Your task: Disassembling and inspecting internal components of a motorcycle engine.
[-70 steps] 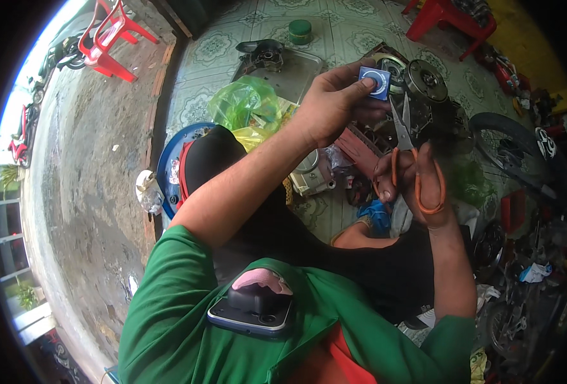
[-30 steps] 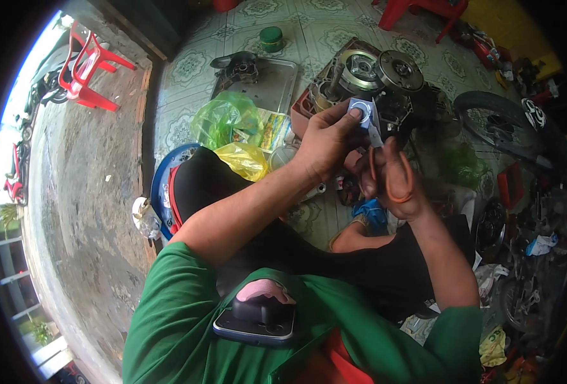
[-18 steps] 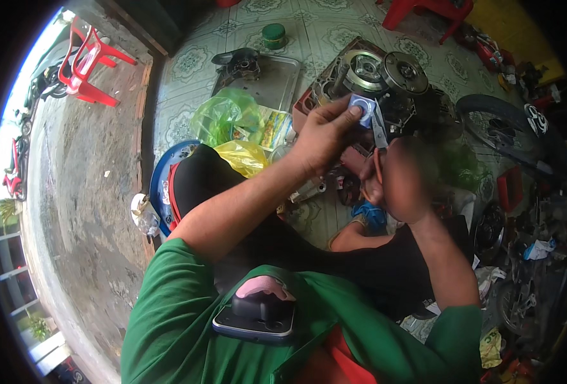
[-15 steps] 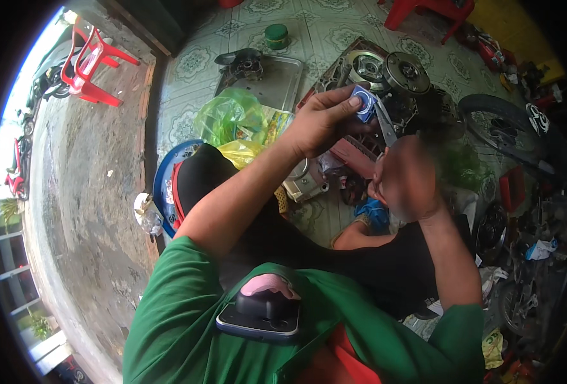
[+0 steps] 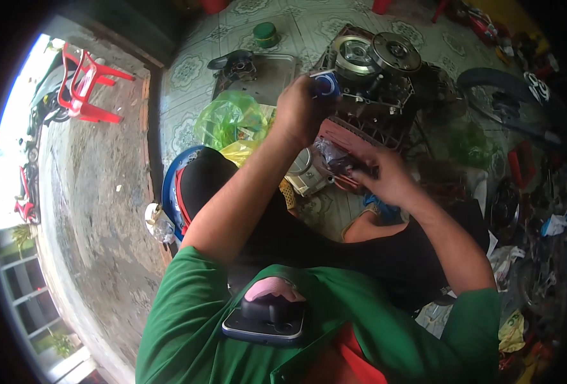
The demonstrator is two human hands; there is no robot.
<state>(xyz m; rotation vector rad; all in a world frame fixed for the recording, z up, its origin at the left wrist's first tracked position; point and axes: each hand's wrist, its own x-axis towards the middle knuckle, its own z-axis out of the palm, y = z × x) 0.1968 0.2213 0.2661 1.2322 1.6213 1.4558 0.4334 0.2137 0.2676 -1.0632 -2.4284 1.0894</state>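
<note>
Here, the left grip (image 5: 299, 110) pinches a blue packet (image 5: 326, 84) jutting rightward; the right grip's (image 5: 388, 176) closure is unclear.

The left forearm (image 5: 246, 189) slants up and rightward, the left hand (image 5: 301, 110) raised and curled closed — the right forearm (image 5: 451, 237) angles up and leftward, the right hand (image 5: 390, 176) lower, partly bent.

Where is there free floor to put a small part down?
Bare tiles show between the green jar and the engine, and between the metal tray and the doorway's brick edge. It is crowded around the right hand and along the right side, past the tire.
</note>
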